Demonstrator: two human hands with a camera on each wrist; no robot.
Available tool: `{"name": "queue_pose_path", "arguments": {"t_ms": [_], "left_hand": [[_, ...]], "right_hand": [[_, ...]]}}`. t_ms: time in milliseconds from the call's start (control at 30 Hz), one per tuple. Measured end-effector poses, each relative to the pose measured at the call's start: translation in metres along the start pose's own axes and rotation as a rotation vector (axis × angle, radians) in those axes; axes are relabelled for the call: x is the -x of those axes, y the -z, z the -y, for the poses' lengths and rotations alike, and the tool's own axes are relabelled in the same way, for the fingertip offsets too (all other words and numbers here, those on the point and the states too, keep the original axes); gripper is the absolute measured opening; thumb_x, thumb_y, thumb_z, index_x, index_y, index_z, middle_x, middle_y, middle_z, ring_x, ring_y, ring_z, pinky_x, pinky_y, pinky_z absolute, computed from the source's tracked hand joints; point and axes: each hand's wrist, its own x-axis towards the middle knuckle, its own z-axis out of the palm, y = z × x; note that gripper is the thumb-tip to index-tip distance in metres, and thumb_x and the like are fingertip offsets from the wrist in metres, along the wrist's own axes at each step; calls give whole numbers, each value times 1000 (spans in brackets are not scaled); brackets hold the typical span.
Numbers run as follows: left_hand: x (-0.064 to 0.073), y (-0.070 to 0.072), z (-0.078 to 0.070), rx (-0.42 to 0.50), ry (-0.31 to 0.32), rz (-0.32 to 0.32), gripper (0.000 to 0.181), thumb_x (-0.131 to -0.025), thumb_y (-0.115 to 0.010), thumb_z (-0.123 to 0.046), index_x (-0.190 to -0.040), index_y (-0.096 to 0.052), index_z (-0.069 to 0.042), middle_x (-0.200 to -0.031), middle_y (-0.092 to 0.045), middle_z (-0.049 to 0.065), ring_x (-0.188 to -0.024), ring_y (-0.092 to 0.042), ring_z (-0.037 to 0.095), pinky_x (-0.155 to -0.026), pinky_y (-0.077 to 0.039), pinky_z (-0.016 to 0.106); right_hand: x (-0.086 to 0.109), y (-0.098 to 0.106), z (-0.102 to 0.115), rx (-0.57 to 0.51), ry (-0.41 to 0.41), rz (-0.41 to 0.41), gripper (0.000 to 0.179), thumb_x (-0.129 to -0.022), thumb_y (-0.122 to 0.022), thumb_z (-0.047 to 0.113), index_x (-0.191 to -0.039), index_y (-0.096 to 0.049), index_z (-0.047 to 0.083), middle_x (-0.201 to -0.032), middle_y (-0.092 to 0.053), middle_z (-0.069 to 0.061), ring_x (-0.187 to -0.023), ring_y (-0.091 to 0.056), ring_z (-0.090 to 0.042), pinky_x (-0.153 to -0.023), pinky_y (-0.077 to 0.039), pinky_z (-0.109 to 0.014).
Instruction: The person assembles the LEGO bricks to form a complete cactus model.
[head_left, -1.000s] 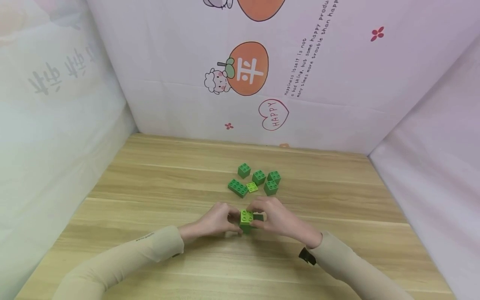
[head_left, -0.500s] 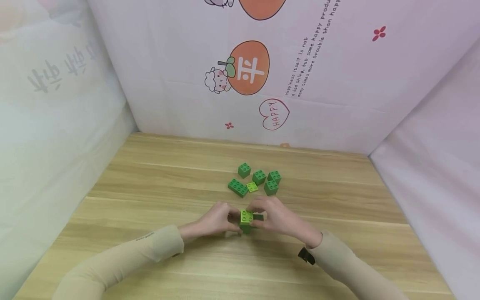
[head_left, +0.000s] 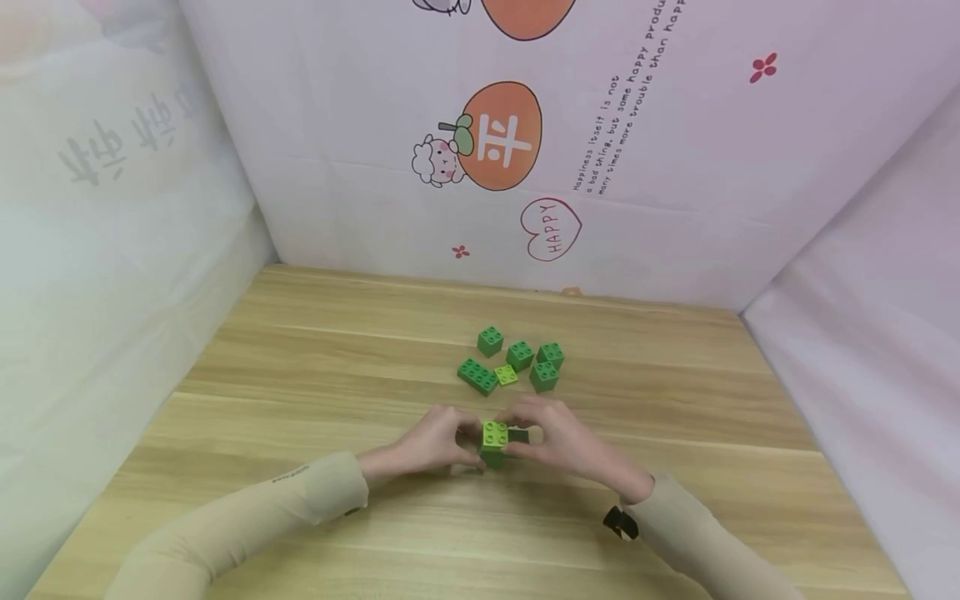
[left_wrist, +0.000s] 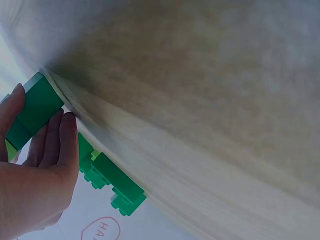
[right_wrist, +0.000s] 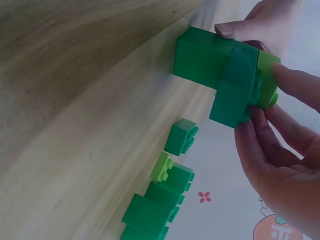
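**Two-handed grip on a studded brick stack**

In the head view I find the brick stack (head_left: 492,458) on the table (head_left: 375,533), between the hands and nearer the person than the loose bricks. The left hand (head_left: 435,437) grips its side, thumb and fingers on different faces; the right hand (head_left: 558,435) pinches the lime top piece (head_left: 495,435), its lower fingers seeming to meet the overhanging green brick (right_wrist: 231,97). Beyond lie an eight-stud brick (head_left: 477,377), a thin lime plate (head_left: 506,375) and four small green bricks (head_left: 491,341).

I judge the stack light, stiff and hard to break — smooth-walled, perhaps slightly slippery, and likeliest to part at its seams. I would hold the lower block (right_wrist: 202,57) by opposite flat walls and spare the overhang any levering.

I can read no brand on the bricks. On the backdrop (head_left: 675,167), a red heart (head_left: 551,229) says "HAPPY"; slanting lines begin "Happiness itself is not a bad thing" and end cut off at "more trouble than happ". The orange fruit (head_left: 525,117) bears a white character turned sideways. Print on the left sleeve (head_left: 322,487) is too small for me.
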Motion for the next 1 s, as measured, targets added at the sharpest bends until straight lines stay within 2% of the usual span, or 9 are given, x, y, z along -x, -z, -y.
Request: {"name": "queue_pose_path", "arguments": {"t_ms": [167,733,900,1000], "left_hand": [[1,-1,0,14,0,-1,29,-75,-86,-18,-99,-74,-8,-97,-77,4,-89,-71,14,-81,-56,20],[0,0,2,19,-6,8,31,-75,-86,-18,-101,-74,-8,-100,-77,3,-92,-71,14,-83,-57,21],[0,7,3,120,35,82,35,-76,-85,-16,-108,-72,-9,-108,-75,4,-103,-69,17,-94,-57,26],[-1,13,5,145,62,115,41,-77,-83,-14,-115,-70,-6,-115,-73,9,-109,-68,21,-99,-56,31]], "right_hand": [[3,-2,-2,3,-14,-16,32,-84,-78,21,-114,-71,12,-109,-72,-1,-96,-69,-17,-84,-60,-29],[7,-6,-7,-33,-23,-50,35,-84,-78,21,-117,-70,12,-111,-73,-2,-95,-70,-16,-84,-61,-33],[7,-7,-8,-34,-23,-56,34,-84,-78,21,-115,-70,11,-110,-73,-4,-95,-70,-16,-84,-61,-33],[7,-7,-7,-35,-31,-58,34,-84,-78,22,-115,-70,11,-109,-73,-3,-94,-70,-15,-84,-61,-32]]}}
